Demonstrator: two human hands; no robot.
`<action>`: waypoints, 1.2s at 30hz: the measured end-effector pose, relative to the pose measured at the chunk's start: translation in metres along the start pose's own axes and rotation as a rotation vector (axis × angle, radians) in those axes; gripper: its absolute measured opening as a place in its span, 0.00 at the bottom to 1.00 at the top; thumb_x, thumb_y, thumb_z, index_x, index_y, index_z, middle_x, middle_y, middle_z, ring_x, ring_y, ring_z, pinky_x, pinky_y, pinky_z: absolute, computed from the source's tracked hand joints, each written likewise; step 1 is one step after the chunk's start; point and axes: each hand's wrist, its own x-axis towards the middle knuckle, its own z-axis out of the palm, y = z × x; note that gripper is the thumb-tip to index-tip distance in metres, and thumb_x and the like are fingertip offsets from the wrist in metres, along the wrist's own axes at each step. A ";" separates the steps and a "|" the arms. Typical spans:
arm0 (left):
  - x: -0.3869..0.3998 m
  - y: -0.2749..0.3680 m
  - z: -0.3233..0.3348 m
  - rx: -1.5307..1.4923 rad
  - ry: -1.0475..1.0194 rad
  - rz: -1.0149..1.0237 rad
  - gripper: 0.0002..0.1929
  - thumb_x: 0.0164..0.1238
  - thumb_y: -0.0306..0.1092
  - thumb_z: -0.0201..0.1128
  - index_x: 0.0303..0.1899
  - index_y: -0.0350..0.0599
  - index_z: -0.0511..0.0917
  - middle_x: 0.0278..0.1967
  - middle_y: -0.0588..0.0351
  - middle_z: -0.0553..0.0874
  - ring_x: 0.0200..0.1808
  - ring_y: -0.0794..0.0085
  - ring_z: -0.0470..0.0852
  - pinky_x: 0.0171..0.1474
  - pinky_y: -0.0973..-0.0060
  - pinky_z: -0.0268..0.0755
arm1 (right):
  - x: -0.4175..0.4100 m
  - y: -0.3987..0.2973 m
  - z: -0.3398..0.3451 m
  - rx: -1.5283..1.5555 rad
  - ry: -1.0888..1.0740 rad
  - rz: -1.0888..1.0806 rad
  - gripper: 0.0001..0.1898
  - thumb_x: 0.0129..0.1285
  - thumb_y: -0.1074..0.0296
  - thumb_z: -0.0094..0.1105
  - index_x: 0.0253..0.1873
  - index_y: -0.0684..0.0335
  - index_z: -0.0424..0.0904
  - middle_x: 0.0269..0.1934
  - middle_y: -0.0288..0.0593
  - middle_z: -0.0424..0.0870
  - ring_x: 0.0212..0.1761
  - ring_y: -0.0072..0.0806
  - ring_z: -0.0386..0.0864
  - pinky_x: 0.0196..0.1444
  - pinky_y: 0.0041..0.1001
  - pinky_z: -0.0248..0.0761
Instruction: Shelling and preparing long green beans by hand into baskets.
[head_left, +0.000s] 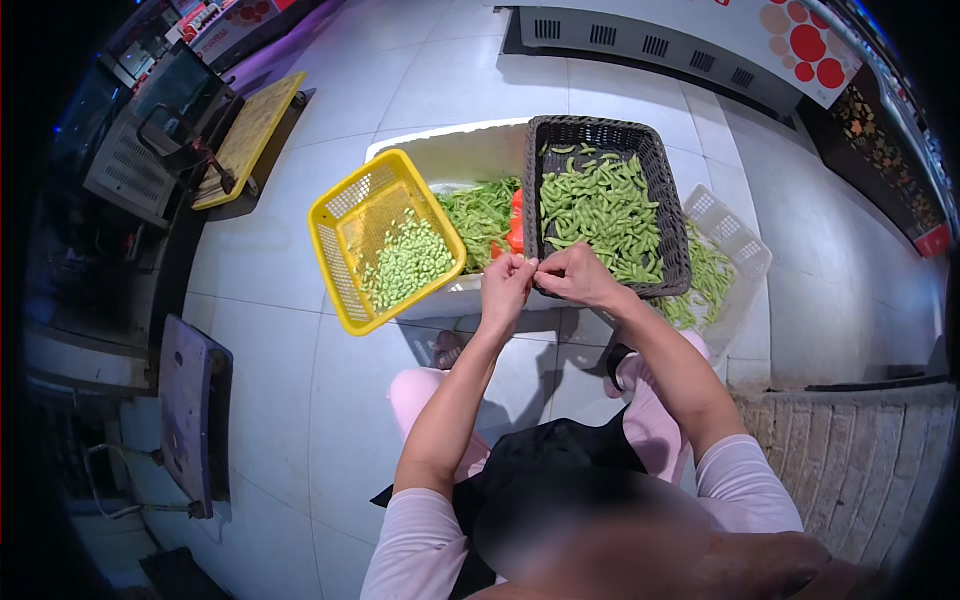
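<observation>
My left hand (508, 289) and my right hand (576, 276) meet over the near left corner of a dark woven basket (532, 172), thumbs and fingers pinched together. Anything between the fingertips is too small or hidden to make out. Green soybean pods (600, 202) fill much of this basket. To the left, a yellow plastic basket (330, 259) sits tilted, with shelled green beans (409, 262) gathered in its lower right. Between the baskets, a white foam box (457, 154) holds a heap of empty-looking green pods (484, 214) and a red plastic bag (516, 221).
A white plastic basket (746, 259) with more pods (709, 277) stands right of the dark basket. A yellow platform trolley (251, 139) is at far left, and a purple one (184, 412) nearer. A display cabinet (660, 49) lines the back; ribbed matting (840, 457) lies at right.
</observation>
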 end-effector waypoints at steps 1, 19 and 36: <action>0.001 -0.004 0.000 0.056 0.019 0.056 0.11 0.62 0.35 0.58 0.24 0.44 0.69 0.14 0.67 0.68 0.12 0.86 0.62 0.14 0.86 0.51 | -0.001 0.002 0.002 0.003 -0.004 0.005 0.09 0.49 0.68 0.56 0.25 0.69 0.77 0.16 0.50 0.73 0.12 0.33 0.70 0.19 0.28 0.63; -0.004 0.007 -0.002 -0.053 -0.045 -0.005 0.11 0.62 0.36 0.59 0.23 0.45 0.70 0.14 0.67 0.69 0.13 0.87 0.61 0.14 0.87 0.49 | 0.000 -0.015 0.007 0.241 0.035 0.412 0.10 0.52 0.68 0.56 0.24 0.68 0.80 0.13 0.36 0.76 0.16 0.17 0.75 0.19 0.17 0.67; -0.001 -0.001 -0.010 0.285 -0.082 0.210 0.08 0.64 0.34 0.57 0.29 0.41 0.73 0.19 0.67 0.71 0.18 0.88 0.63 0.19 0.87 0.53 | -0.001 -0.008 0.005 0.416 -0.005 0.421 0.10 0.54 0.71 0.53 0.21 0.67 0.76 0.15 0.35 0.76 0.16 0.15 0.72 0.17 0.16 0.65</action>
